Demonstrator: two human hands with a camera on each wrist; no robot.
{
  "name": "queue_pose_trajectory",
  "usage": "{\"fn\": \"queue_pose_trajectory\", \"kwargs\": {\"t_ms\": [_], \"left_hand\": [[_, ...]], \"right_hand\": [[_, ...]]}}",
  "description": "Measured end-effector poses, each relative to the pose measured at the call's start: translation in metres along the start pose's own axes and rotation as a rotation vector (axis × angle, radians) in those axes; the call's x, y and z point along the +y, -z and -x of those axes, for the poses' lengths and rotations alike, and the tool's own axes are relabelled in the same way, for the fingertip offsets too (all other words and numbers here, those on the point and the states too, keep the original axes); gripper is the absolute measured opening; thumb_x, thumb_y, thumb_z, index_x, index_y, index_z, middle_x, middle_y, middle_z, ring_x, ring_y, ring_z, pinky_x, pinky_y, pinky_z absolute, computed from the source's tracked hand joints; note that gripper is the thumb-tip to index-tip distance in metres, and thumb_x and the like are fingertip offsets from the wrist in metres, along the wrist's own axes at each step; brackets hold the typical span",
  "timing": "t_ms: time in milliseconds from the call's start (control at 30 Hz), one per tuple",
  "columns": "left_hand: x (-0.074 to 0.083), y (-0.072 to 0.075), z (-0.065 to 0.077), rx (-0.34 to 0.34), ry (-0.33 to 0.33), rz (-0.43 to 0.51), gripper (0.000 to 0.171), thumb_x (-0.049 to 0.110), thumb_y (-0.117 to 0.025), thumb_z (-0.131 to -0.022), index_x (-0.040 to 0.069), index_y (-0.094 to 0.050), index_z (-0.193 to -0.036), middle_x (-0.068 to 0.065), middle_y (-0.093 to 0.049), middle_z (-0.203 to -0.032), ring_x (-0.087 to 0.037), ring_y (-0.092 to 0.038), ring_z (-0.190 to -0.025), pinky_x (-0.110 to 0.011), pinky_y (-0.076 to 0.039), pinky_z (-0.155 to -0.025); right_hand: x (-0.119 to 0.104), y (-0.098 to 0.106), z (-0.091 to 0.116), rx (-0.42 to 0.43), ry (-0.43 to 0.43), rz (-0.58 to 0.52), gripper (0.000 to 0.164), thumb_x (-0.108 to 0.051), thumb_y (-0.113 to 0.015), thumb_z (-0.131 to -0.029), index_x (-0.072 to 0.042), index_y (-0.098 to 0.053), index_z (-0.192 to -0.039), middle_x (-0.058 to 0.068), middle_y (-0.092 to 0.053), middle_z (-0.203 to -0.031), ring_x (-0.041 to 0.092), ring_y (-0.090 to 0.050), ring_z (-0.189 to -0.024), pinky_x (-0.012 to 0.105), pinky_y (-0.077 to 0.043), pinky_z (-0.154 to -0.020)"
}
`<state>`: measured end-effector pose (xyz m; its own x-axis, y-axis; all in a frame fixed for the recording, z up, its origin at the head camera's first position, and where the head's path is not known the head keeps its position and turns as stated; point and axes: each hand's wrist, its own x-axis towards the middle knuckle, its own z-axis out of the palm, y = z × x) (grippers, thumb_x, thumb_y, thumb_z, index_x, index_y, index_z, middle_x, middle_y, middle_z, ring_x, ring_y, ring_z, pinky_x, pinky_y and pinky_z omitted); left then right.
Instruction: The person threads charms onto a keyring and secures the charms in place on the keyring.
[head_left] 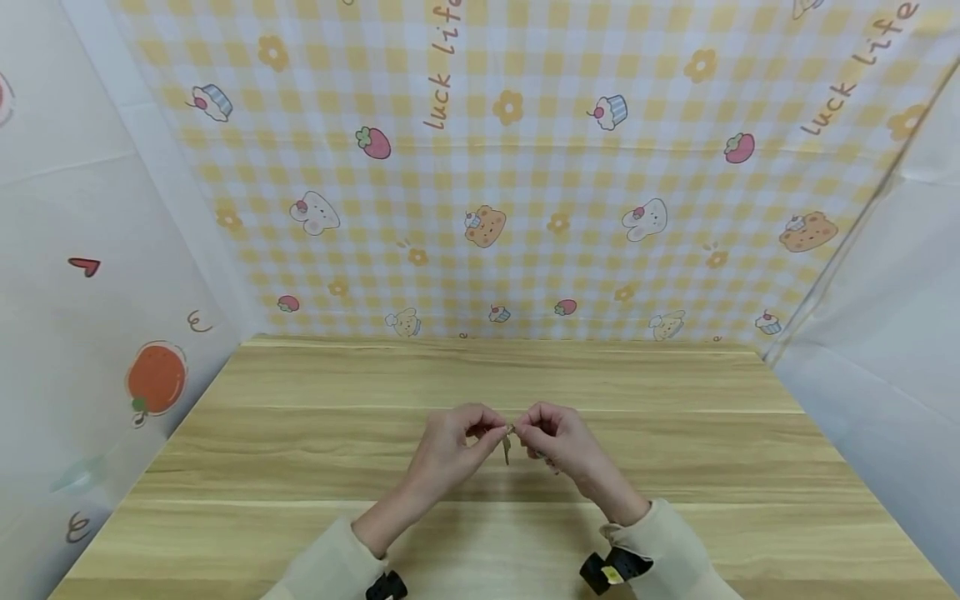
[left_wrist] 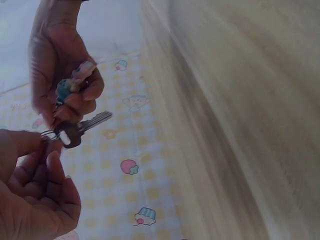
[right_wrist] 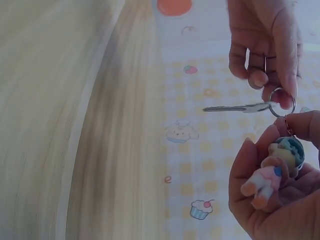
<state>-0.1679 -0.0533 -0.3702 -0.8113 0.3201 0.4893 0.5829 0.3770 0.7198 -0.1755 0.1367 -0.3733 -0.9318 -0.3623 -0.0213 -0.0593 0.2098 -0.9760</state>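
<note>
Above the middle of the table, my two hands meet at a small metal key ring point(right_wrist: 270, 103). A key point(right_wrist: 225, 108) hangs from the ring, its blade pointing away from the fingers; in the head view the key point(head_left: 507, 450) dangles downward. My left hand point(head_left: 453, 443) pinches the ring between thumb and forefinger. The right hand point(head_left: 564, 443) pinches the ring's other side, near a small link. A little figurine charm point(right_wrist: 275, 172), with a teal top and pink-and-white body, lies against the right hand's curled fingers. In the head view the charm is mostly hidden.
Beneath the hands is a wood-grain table point(head_left: 315, 467). A yellow checked cloth point(head_left: 525, 183) with cartoon prints rises behind its far edge, and pale sheets point(head_left: 885, 275) stand at both sides. Dark wrist cameras point(head_left: 600, 575) sit at the sleeves.
</note>
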Motion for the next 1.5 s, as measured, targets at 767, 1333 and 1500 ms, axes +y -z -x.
{"fn": "queue_pose_trajectory", "kwargs": {"t_ms": [767,1333,1500], "left_hand": [[-0.002,0.001,-0.005,-0.043,0.163,0.218,0.01,0.015,-0.066,-0.088,0.006,-0.071,-0.086,-0.004,-0.056,-0.071,-0.005,-0.041,-0.057,-0.018,-0.034,-0.051],[0.013,0.009,-0.013,-0.122,0.231,-0.031,0.009,0.017,-0.069,-0.086,0.013,-0.07,-0.078,0.005,-0.056,-0.067,-0.003,-0.037,-0.049,-0.017,-0.03,-0.043],[0.01,0.005,-0.011,-0.068,0.183,0.014,0.008,0.014,-0.069,-0.085,0.009,-0.07,-0.079,0.002,-0.058,-0.069,-0.002,-0.037,-0.051,-0.017,-0.031,-0.045]], "right_hand": [[-0.006,0.002,0.0,0.028,0.003,-0.007,0.025,-0.017,-0.057,-0.094,0.009,-0.055,-0.097,0.0,-0.054,-0.068,0.005,-0.04,-0.052,0.018,-0.033,-0.043],[-0.011,-0.002,0.003,0.158,0.194,0.267,0.008,-0.004,-0.06,-0.089,-0.002,-0.064,-0.083,0.004,-0.06,-0.074,0.005,-0.043,-0.057,0.019,-0.038,-0.053],[-0.012,-0.001,0.005,0.16,0.155,0.22,0.008,-0.004,-0.059,-0.09,0.001,-0.063,-0.086,0.004,-0.058,-0.072,0.006,-0.043,-0.057,0.019,-0.037,-0.052]]}}
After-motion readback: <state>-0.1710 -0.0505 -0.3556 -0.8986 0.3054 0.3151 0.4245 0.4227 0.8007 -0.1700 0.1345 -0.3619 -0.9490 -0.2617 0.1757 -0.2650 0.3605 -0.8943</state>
